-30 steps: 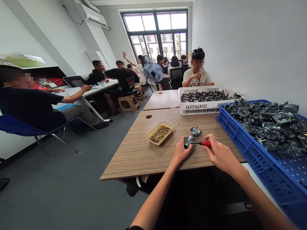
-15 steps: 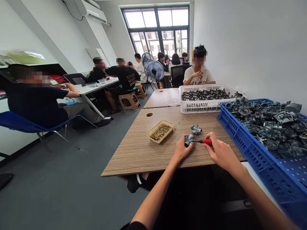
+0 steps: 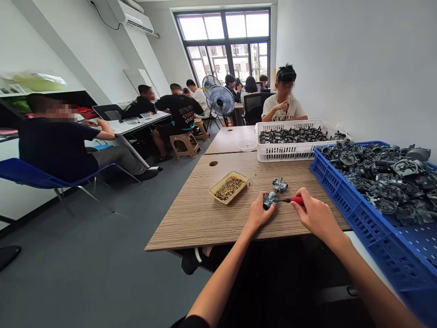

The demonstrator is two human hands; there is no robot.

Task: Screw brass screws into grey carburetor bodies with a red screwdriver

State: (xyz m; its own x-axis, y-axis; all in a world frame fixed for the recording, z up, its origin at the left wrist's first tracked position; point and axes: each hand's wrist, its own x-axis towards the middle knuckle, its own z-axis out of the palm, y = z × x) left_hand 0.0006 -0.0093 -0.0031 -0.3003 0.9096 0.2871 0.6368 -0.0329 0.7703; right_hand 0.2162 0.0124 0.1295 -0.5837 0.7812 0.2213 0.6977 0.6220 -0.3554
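Note:
On the wooden table, my left hand (image 3: 260,212) is closed around a grey metal carburetor (image 3: 269,199). My right hand (image 3: 314,213) grips the red handle of a screwdriver (image 3: 296,200), whose dark shaft points left and meets the carburetor's side. Exactly where the tip sits is too small to make out. Just beyond lies a second carburetor (image 3: 280,185), untouched. To the left of my hands stands a cream tray (image 3: 218,199) filled with small brass-coloured parts (image 3: 229,187).
A blue crate (image 3: 355,202) heaped with carburetors borders the table's right side. Behind stands a white basket (image 3: 285,154) with more of them. Across the table a co-worker (image 3: 284,102) sits. Fans (image 3: 220,101) and other seated people are farther back.
Both hands keep nearly the same place, with the screwdriver still against the carburetor. My right hand and the red handle have shifted very slightly. The co-worker's hand across the table has moved a little.

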